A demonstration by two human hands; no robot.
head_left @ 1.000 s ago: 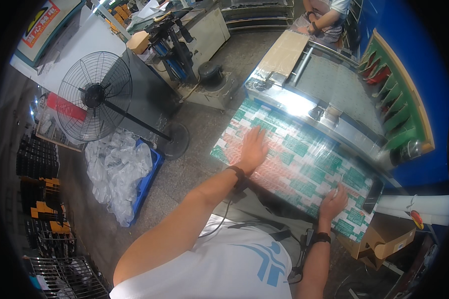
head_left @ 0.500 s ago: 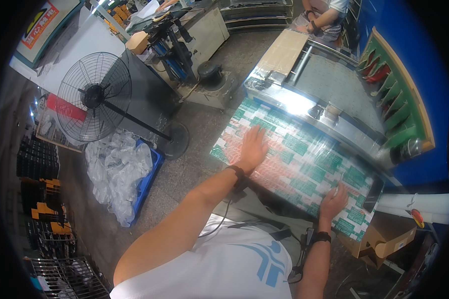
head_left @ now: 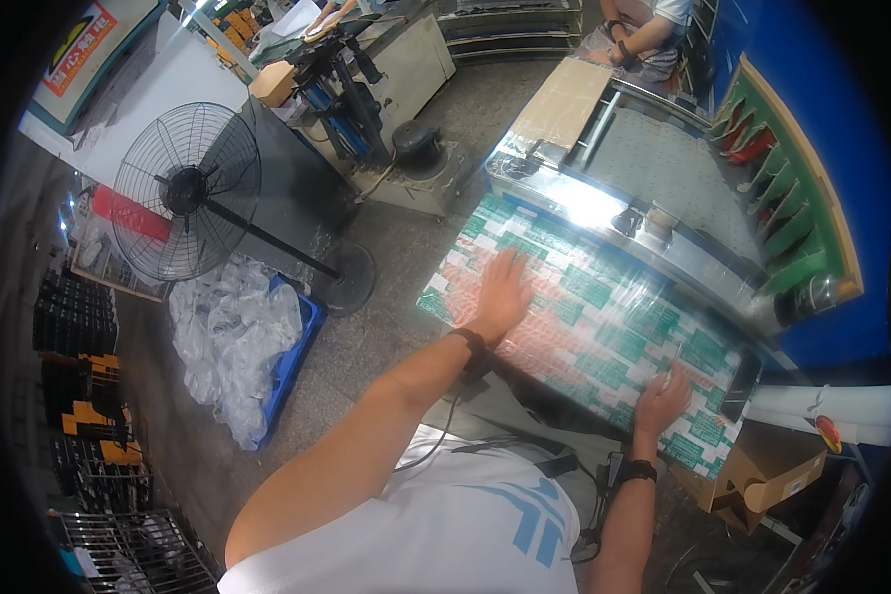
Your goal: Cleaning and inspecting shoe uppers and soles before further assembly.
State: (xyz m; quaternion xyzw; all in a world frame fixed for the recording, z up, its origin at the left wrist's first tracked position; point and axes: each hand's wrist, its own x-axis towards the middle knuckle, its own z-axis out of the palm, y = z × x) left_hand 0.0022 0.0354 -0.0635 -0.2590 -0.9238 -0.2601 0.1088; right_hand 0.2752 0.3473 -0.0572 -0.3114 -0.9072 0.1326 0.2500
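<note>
My left hand [head_left: 505, 289] lies flat with fingers spread on a table top [head_left: 574, 297] patterned in green, white and salmon under a glossy clear cover. My right hand [head_left: 663, 398] rests near the table's right end, its fingers curled around a thin, pen-like tool [head_left: 678, 354]. That tool's tip points away from me, and its exact kind is too small to make out. To the right of this hand, a dark flat phone-like object [head_left: 741, 386] lies by the table's edge. Both wrists wear dark bands.
A conveyor machine [head_left: 653, 163] adjoins the table's far side, with a cardboard sheet [head_left: 562, 99] on it. A standing fan [head_left: 188, 190] and a blue tray [head_left: 292, 361] of clear plastic bags are left. An open carton [head_left: 767, 470] sits right. Another person [head_left: 648, 35] sits beyond the machine.
</note>
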